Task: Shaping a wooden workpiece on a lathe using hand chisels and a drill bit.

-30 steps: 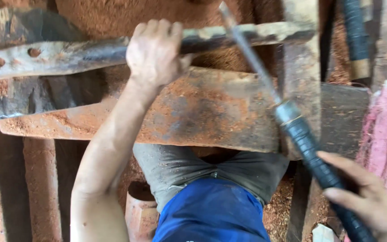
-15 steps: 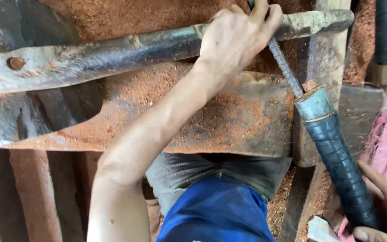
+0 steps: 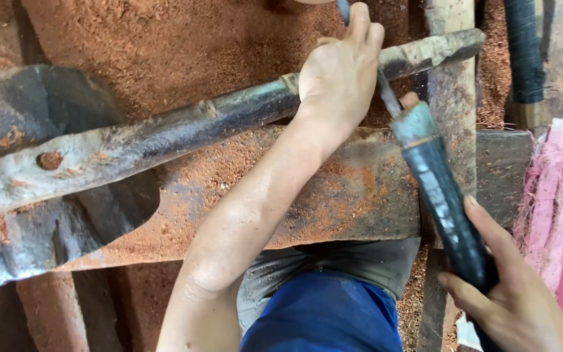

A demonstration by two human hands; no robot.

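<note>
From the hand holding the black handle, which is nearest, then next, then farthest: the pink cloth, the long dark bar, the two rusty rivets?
From the right hand:
1. Pink cloth, just beside it on the right.
2. Long dark bar, up and left, under the left hand.
3. Rusty rivets, far left end.

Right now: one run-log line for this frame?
left hand: pressing long blade | right hand: gripping file handle | file on blade | sawdust around

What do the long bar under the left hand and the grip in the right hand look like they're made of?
Long bar: likely metal, dull grey with worn patches, rusty rivets and reddish dust. Grip: apparently wrapped in glossy black tape or rubber, judging by its spiral bands.
</note>
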